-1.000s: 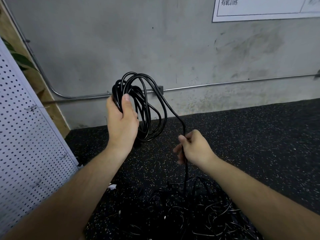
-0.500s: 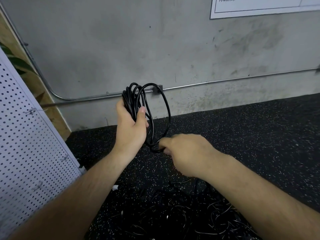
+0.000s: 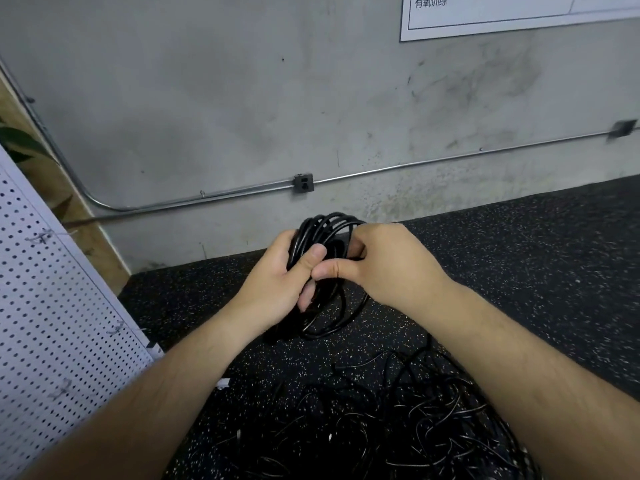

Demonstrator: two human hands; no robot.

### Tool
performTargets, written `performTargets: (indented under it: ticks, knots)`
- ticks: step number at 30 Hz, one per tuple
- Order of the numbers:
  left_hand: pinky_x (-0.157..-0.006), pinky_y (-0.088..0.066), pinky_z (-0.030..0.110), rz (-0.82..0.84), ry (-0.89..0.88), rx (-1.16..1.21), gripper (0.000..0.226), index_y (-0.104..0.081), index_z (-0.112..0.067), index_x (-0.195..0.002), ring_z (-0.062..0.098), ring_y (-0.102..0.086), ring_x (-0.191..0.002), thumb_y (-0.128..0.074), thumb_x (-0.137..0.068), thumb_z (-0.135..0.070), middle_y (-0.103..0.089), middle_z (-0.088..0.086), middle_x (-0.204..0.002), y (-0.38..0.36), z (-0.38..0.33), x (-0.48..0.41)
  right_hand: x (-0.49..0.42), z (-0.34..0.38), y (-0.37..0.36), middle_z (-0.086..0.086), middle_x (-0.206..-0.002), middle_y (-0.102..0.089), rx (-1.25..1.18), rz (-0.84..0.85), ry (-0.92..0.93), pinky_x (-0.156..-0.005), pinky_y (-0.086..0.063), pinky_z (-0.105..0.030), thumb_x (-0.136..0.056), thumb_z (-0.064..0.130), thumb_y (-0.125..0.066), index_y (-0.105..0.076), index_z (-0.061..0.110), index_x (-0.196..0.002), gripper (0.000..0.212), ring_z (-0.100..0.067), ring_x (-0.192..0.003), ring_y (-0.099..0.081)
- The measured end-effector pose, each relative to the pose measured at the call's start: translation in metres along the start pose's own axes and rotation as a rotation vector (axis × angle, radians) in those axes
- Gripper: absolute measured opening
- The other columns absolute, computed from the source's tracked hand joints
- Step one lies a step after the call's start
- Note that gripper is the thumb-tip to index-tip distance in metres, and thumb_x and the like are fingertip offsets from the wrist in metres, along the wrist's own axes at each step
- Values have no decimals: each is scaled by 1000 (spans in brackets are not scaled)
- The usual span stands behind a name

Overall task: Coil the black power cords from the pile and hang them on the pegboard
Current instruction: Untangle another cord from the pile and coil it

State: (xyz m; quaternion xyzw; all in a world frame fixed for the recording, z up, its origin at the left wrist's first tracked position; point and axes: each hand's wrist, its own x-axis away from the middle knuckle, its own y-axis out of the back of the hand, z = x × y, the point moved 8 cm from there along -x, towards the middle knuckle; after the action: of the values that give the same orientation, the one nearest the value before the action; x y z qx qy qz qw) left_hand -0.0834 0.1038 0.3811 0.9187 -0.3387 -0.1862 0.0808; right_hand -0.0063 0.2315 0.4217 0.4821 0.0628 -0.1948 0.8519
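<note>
Coil of glossy black power cord [image 3: 323,226] held up over the black speckled rubber floor [image 3: 519,258], both hands on it. Left hand [image 3: 277,280] clamped round the bunched loops, thumb laid across the strands. Right hand [image 3: 389,268] curled on the coil's right side, thumb tip against the left thumb. Lower loops sag unevenly below the hands.

Judged step: securing the coil. Left hand should hold every loop in one bunch while the right cinches the tail round the waist, tight enough that nothing springs open. Tail end hidden by fingers, cannot tell where it lies.

Loose pile of black cords [image 3: 398,427] on the floor just under the forearms; lift clear to avoid snagging. White perforated pegboard [image 3: 52,306] leans at left with small wire hooks [image 3: 116,329]; open air between it and the hands
</note>
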Motion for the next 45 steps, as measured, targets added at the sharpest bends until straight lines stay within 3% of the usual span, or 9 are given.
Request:
performTargets:
  ticks: [3, 6, 9, 14, 21, 25, 30, 35, 45]
  knots:
    - [-43, -38, 26, 187, 97, 261, 65, -57, -12, -108, 12, -38, -40, -78, -76, -64, -53, 3, -60, -8, 6, 0, -1, -6, 8, 5, -69, -65, -57, 13, -6, -52, -44, -28, -71, 67, -76, -58, 23, -78, 48, -7, -60, -56]
    - [-39, -34, 22, 279, 146, 286, 38, -66, -11, -112, 9, -33, -37, -84, -82, -27, -45, 0, -53, -6, 10, 1, 2, -18, 13, 3, -70, -73, -230, 124, 0, -49, -44, -20, -78, 53, -79, -63, 21, -86, 37, -5, -50, -54]
    - [-38, -32, 20, 42, 131, 364, 9, -72, -18, -90, 8, -30, -38, -76, -83, -21, -38, -1, -54, 25, 11, -9, 3, -43, 21, 4, -66, -67, -344, 159, -15, -57, -50, -24, -89, 44, -72, -64, 20, -89, 26, -9, -54, -54]
    - [-39, -32, 20, -241, 40, 429, 20, -53, -15, -81, 7, -31, -42, -70, -90, -20, -44, -1, -63, 66, 3, -14, 5, -75, -3, 3, -86, -75, -424, 288, -52, -104, -47, -46, -103, 36, -54, -67, 32, -84, 23, -13, -94, -71]
    - [-46, -38, 24, -225, 43, 338, 13, -55, -14, -90, 13, -37, -48, -66, -96, -18, -49, 2, -72, 58, 12, -15, -4, -75, -9, 0, -66, -55, -514, -14, -71, -67, -61, -42, -107, 27, -45, -64, 27, -101, 20, -15, -60, -57]
    - [-49, -39, 26, -69, 49, 445, 19, -50, -6, -99, 16, -39, -48, -60, -82, -5, -49, 11, -77, 46, 13, -13, -11, -61, 2, 2, -69, -53, -477, -184, -21, -56, -46, -38, -107, 30, -47, -66, 33, -102, 20, -15, -60, -48]
    - [-52, -37, 32, 44, 120, 565, 44, -51, -5, -110, 21, -39, -49, -51, -66, -1, -54, 16, -84, 24, 13, -6, -16, -41, 8, 11, -85, -67, -385, -235, 76, -65, -44, -9, -105, 24, -54, -71, 19, -113, 20, 0, -74, -58]
    - [-46, -32, 26, -40, 138, 389, 16, -58, -22, -84, 13, -29, -47, -63, -99, -21, -45, 0, -72, 11, 15, -4, -15, -19, 0, 4, -92, -70, -329, -314, 123, -74, -47, -17, -105, 24, -53, -68, 14, -109, 18, -8, -81, -61]
    - [-42, -27, 19, -410, 52, 604, 24, -46, -19, -82, 5, -27, -44, -53, -105, -23, -47, -8, -67, 66, -7, -7, 8, -81, -84, 1, -96, -75, -454, 284, -171, -76, -54, -34, -108, 38, -40, -51, 22, -107, 19, -11, -79, -66]
